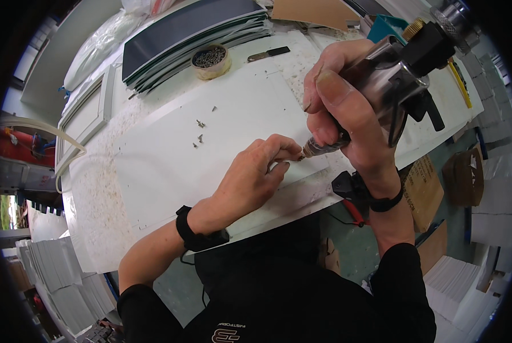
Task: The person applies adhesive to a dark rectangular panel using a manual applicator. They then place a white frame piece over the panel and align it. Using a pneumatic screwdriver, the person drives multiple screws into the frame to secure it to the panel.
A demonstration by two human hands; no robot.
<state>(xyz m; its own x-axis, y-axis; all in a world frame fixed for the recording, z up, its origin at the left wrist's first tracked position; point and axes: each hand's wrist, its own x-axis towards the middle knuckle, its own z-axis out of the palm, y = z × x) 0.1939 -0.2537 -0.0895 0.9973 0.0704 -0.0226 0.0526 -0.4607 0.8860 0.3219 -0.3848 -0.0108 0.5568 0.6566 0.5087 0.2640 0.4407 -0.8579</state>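
Observation:
My right hand (pixel 342 100) grips a metal and black power screwdriver (pixel 393 68), its tip pointing down-left onto a white panel (pixel 210 137) lying on the worktable. My left hand (pixel 256 171) rests on the panel's near edge, fingertips pinched at the driver's tip; what they pinch is too small to make out. Several loose screws (pixel 199 131) lie on the panel, a little beyond my left hand. Both wrists wear black bands.
A tape roll filled with screws (pixel 210 60) stands behind the panel beside a stack of dark sheets (pixel 193 34). A utility knife (pixel 269 54) lies further right. Cardboard pieces (pixel 424 191) and stacks of white panels (pixel 56 274) are on the floor around the table.

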